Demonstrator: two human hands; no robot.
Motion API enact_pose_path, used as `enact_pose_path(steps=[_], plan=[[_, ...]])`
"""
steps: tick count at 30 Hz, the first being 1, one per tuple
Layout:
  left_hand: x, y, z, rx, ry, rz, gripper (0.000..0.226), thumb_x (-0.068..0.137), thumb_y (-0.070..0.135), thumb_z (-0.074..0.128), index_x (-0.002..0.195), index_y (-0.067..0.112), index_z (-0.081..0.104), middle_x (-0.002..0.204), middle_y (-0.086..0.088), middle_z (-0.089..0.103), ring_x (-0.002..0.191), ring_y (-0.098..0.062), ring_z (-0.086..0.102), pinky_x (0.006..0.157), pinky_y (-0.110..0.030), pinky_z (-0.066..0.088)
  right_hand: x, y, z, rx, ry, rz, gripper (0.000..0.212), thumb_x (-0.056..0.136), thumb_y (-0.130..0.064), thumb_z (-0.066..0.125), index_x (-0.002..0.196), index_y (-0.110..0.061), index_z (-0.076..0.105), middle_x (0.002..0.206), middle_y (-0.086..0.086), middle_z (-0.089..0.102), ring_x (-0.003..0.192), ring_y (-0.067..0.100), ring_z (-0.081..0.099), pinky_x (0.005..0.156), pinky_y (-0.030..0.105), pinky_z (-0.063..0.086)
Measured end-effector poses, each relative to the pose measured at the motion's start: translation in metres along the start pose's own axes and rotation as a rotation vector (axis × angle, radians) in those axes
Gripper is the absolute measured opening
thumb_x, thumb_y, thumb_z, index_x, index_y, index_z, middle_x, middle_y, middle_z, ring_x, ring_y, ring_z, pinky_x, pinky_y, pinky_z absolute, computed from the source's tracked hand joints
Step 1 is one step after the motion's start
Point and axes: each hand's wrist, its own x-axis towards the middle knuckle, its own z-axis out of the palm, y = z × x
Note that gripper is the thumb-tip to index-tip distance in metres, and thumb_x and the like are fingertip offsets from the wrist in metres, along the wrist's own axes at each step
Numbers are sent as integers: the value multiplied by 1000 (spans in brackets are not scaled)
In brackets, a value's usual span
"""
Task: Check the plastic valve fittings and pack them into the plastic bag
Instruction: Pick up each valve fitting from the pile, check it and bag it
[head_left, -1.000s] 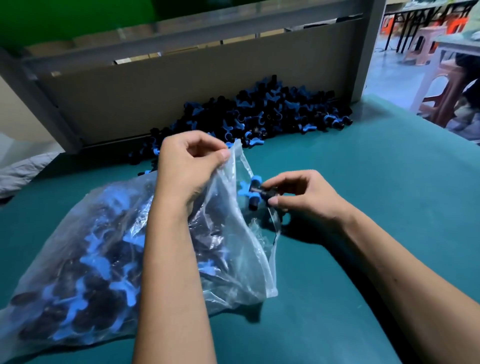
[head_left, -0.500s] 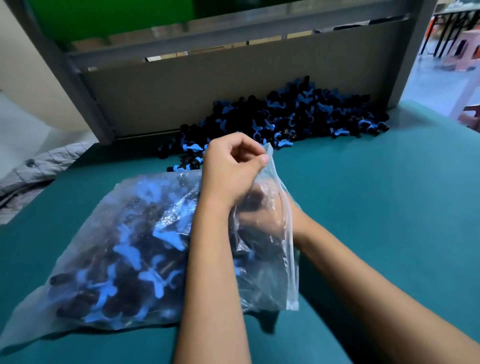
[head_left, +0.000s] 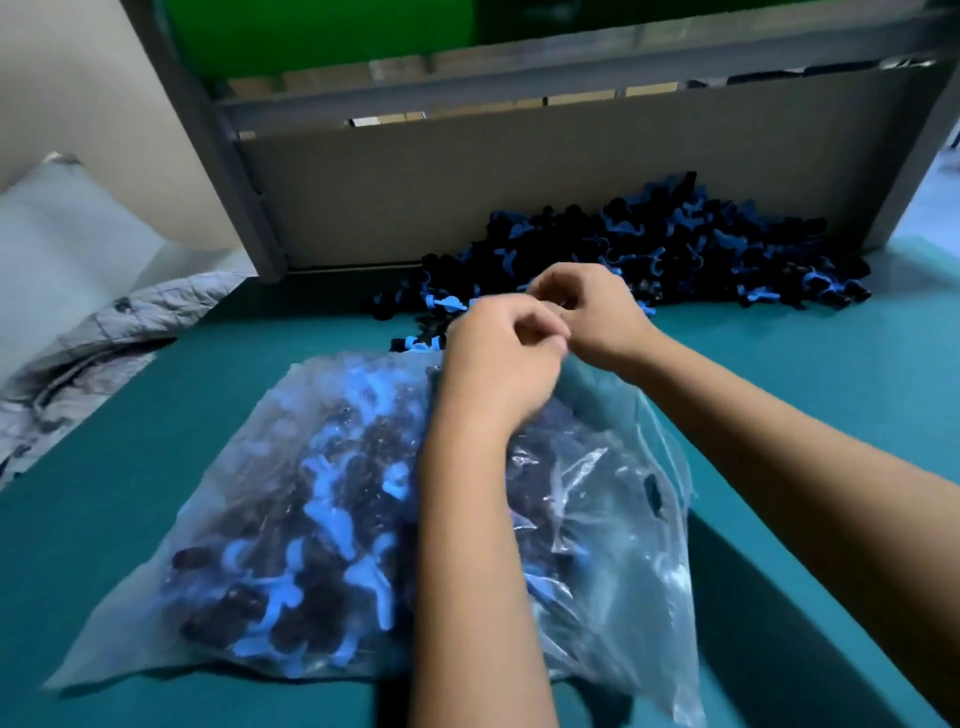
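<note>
A clear plastic bag lies on the green table, stuffed with black and blue plastic valve fittings. My left hand pinches the bag's upper rim at its mouth. My right hand is just beyond it, outside the bag, at the near edge of the loose pile of valve fittings. Its fingers are curled, and I cannot tell whether they hold anything. Both hands are blurred.
The pile leans against a grey board in a metal frame at the back of the green table. A few stray fittings lie left of the hands. Grey quilted cloth lies off the table's left edge.
My right hand put a fitting into the bag, then came out and moved up beside my left hand near the pile. The view shifted left.
</note>
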Motion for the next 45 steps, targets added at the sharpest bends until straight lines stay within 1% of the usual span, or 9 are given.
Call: enact_pose_path(steps=[4,10,15,21,30,34,37,41,45], plan=[[3,-15,-42,109,523,-120,19,79,7,60,73,23,70,67,6,67,76,-22,66,68,-28,50,40,-17,39,-273,-318,-219,33,85,-7,67,115,-20,71,91,1,71,83,17,62,78,28,48],[5,-44,-51,55,613,-320,22,80,10,59,72,26,71,67,7,68,72,-15,65,57,-23,43,84,-21,102,-746,-694,-501,62,97,-14,54,153,-36,37,157,5,36,133,34,37,114,37,29],[7,-47,-50,7,625,-323,17,79,14,64,71,29,70,62,14,66,62,-2,61,58,-22,41,86,-4,120,-718,-818,-531,50,102,-17,56,148,-33,48,165,-3,24,150,24,24,121,42,22],[7,-49,-48,-1,604,-324,19,78,15,64,71,31,71,66,20,67,62,0,61,56,-21,39,68,6,77,-567,-636,-468,18,84,-3,67,98,-13,65,114,7,56,102,28,57,84,40,47],[5,-18,-37,12,571,-200,21,78,10,61,75,26,74,65,11,67,66,-6,62,65,-23,47,16,63,-9,-504,-399,-329,28,87,-5,64,113,-14,65,110,10,62,101,31,58,84,39,47],[4,12,-7,19,449,-46,18,78,9,64,76,24,74,61,13,63,59,1,57,56,-12,40,-33,82,-45,69,184,2,27,90,0,58,111,-15,67,86,2,65,71,18,57,67,27,46],[0,27,33,-26,241,31,19,82,5,63,82,21,73,67,7,68,64,-4,63,64,-16,51,-78,90,-64,568,384,262,25,101,-7,49,106,-21,69,81,-1,69,59,12,51,52,21,41],[-8,31,91,-53,-173,-66,23,92,22,73,114,19,67,91,-9,68,90,-32,73,91,-43,58,-132,101,-78,763,291,353,28,105,-14,45,98,-23,71,83,9,69,58,16,58,56,25,45],[-12,20,119,43,-357,-80,36,86,35,82,118,24,71,104,-9,72,92,-26,74,91,-38,59,-149,103,-77,864,140,341,11,103,-16,55,97,-22,63,77,11,57,45,18,46,48,22,37]])
